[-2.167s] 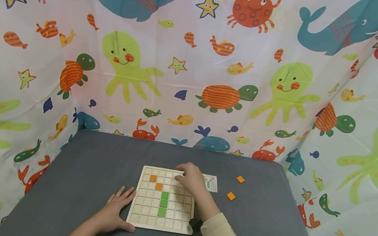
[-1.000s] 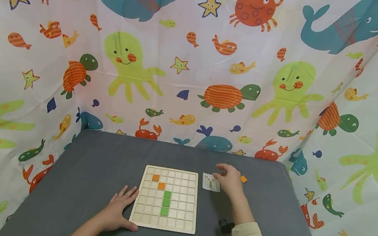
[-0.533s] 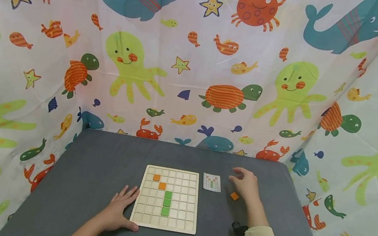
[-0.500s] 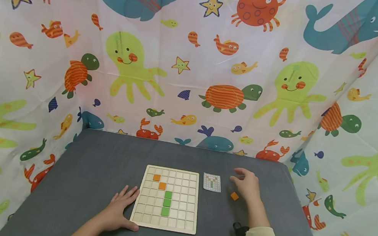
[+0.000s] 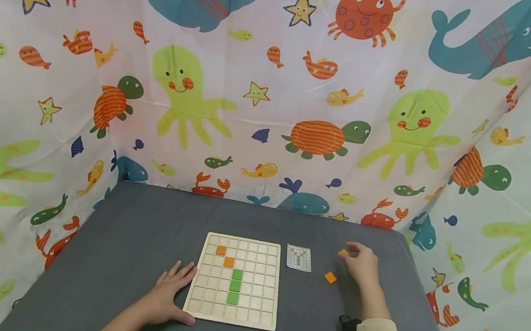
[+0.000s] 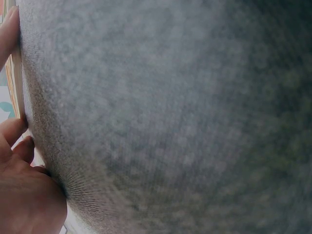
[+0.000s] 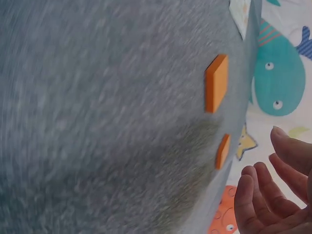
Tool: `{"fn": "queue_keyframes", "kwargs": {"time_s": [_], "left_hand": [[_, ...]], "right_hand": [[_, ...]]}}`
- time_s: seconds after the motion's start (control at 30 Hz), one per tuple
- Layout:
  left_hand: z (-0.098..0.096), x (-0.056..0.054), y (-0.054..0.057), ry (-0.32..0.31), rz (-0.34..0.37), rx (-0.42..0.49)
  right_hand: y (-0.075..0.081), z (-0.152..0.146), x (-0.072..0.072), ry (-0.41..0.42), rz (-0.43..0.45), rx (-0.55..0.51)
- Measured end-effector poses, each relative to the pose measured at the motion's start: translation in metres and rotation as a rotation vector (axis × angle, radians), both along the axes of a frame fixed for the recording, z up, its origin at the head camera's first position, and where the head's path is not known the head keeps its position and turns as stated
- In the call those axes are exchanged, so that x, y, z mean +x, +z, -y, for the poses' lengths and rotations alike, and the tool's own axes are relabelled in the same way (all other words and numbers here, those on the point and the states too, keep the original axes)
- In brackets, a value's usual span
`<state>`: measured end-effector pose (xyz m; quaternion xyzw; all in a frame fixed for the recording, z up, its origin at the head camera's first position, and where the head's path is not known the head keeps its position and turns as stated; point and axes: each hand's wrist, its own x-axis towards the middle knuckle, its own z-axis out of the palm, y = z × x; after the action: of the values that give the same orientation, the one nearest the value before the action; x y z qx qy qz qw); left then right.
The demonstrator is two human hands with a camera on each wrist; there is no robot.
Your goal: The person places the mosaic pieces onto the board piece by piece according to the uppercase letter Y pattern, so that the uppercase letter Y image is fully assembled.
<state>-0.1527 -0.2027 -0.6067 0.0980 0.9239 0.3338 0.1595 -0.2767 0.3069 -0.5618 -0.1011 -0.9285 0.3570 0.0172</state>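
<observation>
My left hand lies along the left edge of a pale wooden grid board, thumb at its near left corner. In the left wrist view its fingers touch the board's side. Two orange square tiles and several green tiles sit in the board's cells. My right hand hovers over the far loose orange tile, partly covering it in the head view. The right wrist view shows its fingers spread and loosely bent, apart from both loose tiles. A nearer orange tile lies flat on the table.
A small printed card with a coloured grid pattern lies right of the board on the grey table. A curtain with sea animals stands behind and at both sides. A black strap is at the right wrist.
My right hand has gone from over the board, past the card, to the far loose orange tile on the right. The left hand has stayed at the board's edge.
</observation>
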Motion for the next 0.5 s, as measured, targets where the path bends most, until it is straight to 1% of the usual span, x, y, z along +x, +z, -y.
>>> {"fn": "queue_keyframes", "kwargs": {"time_s": [0.17, 0.27, 0.43, 0.5], "left_hand": [[-0.001, 0.0, 0.0, 0.003, 0.016, -0.007], [-0.001, 0.0, 0.0, 0.007, 0.026, -0.012], [-0.001, 0.0, 0.0, 0.01, 0.021, -0.011], [-0.001, 0.0, 0.0, 0.01, 0.017, -0.01]], "right_hand": [[-0.006, -0.008, -0.003, -0.011, 0.027, 0.02], [-0.01, -0.012, -0.006, -0.02, 0.065, 0.016], [-0.017, -0.015, -0.011, -0.012, 0.131, 0.003], [-0.02, -0.015, -0.012, -0.008, 0.139, 0.004]]}}
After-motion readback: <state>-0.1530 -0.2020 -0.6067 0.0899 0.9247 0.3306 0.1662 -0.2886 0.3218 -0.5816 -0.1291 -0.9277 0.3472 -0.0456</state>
